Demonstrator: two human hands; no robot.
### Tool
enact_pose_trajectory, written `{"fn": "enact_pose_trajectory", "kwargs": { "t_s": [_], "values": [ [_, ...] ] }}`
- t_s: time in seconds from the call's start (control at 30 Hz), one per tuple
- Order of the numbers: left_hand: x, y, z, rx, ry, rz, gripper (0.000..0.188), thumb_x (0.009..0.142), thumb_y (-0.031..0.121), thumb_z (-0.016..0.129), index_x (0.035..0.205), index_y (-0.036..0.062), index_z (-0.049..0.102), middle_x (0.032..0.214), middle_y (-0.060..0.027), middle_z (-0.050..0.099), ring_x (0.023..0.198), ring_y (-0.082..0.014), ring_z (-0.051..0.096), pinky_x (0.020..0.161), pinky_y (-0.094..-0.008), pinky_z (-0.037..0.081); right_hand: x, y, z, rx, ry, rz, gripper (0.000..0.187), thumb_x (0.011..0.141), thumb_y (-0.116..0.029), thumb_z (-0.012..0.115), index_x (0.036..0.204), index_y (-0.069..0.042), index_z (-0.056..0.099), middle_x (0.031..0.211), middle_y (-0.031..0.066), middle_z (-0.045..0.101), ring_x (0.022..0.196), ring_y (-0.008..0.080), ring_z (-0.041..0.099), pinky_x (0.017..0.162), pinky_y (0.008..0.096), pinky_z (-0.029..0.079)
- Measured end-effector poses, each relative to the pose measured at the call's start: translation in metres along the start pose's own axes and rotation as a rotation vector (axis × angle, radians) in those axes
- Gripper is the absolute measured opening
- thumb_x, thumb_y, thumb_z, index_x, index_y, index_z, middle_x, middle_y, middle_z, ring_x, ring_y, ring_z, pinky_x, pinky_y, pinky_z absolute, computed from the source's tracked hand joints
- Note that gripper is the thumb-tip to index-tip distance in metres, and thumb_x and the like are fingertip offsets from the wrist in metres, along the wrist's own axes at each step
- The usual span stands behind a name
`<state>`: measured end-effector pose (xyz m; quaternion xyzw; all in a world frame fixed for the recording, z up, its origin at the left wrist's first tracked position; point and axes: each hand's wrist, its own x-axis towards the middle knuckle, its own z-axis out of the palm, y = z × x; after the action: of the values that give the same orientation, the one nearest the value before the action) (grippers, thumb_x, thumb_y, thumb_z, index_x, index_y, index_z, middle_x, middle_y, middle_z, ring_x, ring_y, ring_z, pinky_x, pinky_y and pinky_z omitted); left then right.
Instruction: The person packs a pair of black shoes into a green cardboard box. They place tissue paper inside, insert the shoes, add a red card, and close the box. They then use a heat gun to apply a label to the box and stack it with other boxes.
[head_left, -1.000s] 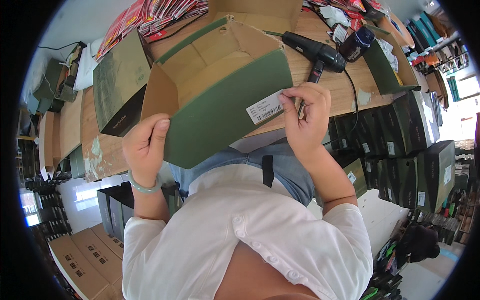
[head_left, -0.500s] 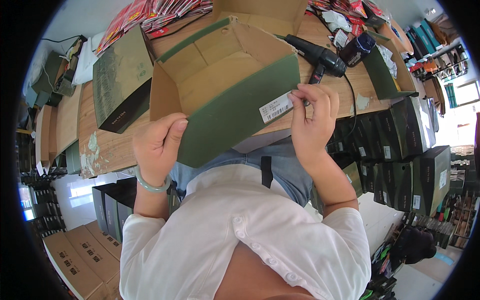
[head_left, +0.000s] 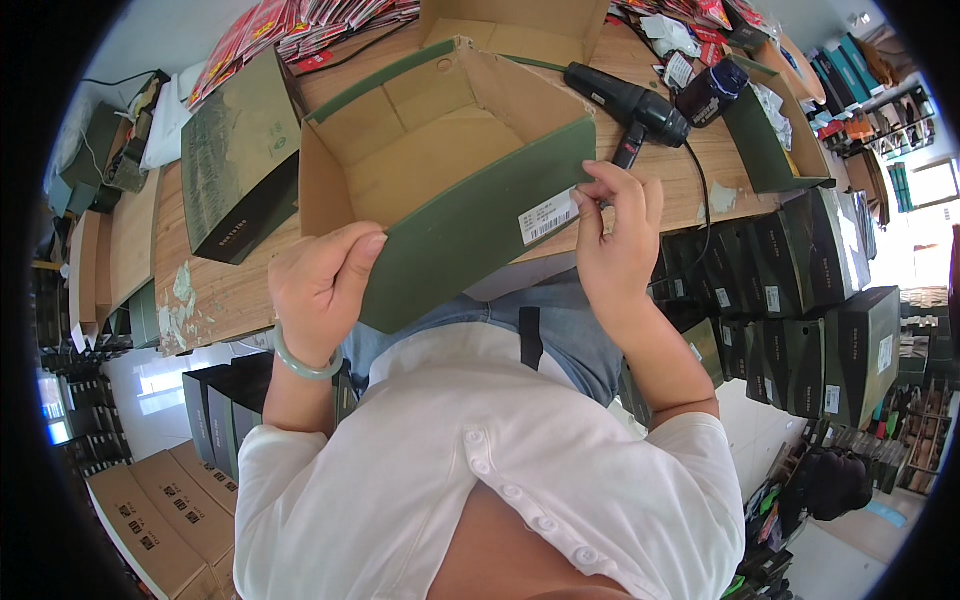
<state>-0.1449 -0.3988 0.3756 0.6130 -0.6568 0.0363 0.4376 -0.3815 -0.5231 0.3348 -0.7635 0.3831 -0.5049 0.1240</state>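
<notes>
A green cardboard box [head_left: 450, 235], bare brown inside, is tilted at the table's near edge with its open side up. My left hand [head_left: 325, 280] is closed on its near left corner, thumb over the rim. A white barcode label [head_left: 546, 217] sits on the green wall facing me. At the label's right end, my right hand [head_left: 618, 225] pinches with thumb and forefinger; the other fingers are curled. Whether the label's end is lifted there is too small to tell.
Left of the box lies a dark green shoebox lid [head_left: 240, 150]. A black hair dryer [head_left: 635, 108] and a dark jar [head_left: 712, 93] lie beyond my right hand, the dryer's cord running off the table edge. Red packets [head_left: 330, 25] pile at the back; stacked shoeboxes [head_left: 790, 300] stand at right.
My right hand has shifted slightly left along with the label's right end. The box has moved very slightly; my left hand keeps its hold on the corner.
</notes>
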Motion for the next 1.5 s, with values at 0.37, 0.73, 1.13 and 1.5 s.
{"fn": "enact_pose_trajectory", "kwargs": {
  "t_s": [0.37,0.73,1.13,1.5],
  "values": [
    [-0.001,-0.001,0.003,0.044,-0.044,-0.009,0.012,0.087,0.017,0.07,0.085,0.0055,0.072,0.062,-0.0071,0.061,0.051,-0.0204,0.056,0.051,-0.0292,0.042,-0.02,0.021,0.001,0.022,-0.021,-0.108,0.034,0.078,0.01,0.068,0.107,-0.005,0.062,0.093,0.0092,0.056,0.083,0.0196,0.053,0.075,0.0282,0.045],
    [-0.004,-0.001,0.001,-0.015,0.01,-0.085,0.014,0.089,0.017,0.07,0.088,0.0035,0.072,0.069,-0.0091,0.066,0.057,-0.0198,0.059,0.054,-0.0284,0.044,-0.022,0.018,0.019,0.079,0.232,0.026,0.016,0.076,0.002,0.076,0.09,-0.003,0.07,0.093,0.0079,0.06,0.083,0.0188,0.058,0.072,0.0275,0.047],
    [-0.001,-0.003,0.009,0.034,0.015,-0.009,0.013,0.087,0.018,0.071,0.085,0.0059,0.073,0.06,-0.007,0.06,0.05,-0.0206,0.054,0.05,-0.0293,0.041,-0.012,0.012,0.002,-0.01,-0.028,0.118,0.013,0.078,0.008,0.064,0.085,-0.001,0.057,0.091,0.0118,0.06,0.084,0.0295,0.06,0.073,0.0347,0.049],
    [-0.003,-0.005,0.006,0.035,-0.029,-0.002,0.013,0.088,0.019,0.07,0.085,0.0066,0.072,0.059,-0.0062,0.059,0.05,-0.0214,0.055,0.049,-0.03,0.041,-0.017,0.022,-0.03,0.019,-0.231,-0.136,0.022,0.073,0.008,0.067,0.089,-0.004,0.059,0.094,0.0108,0.062,0.087,0.0304,0.059,0.077,0.0348,0.048]
  ]
}}
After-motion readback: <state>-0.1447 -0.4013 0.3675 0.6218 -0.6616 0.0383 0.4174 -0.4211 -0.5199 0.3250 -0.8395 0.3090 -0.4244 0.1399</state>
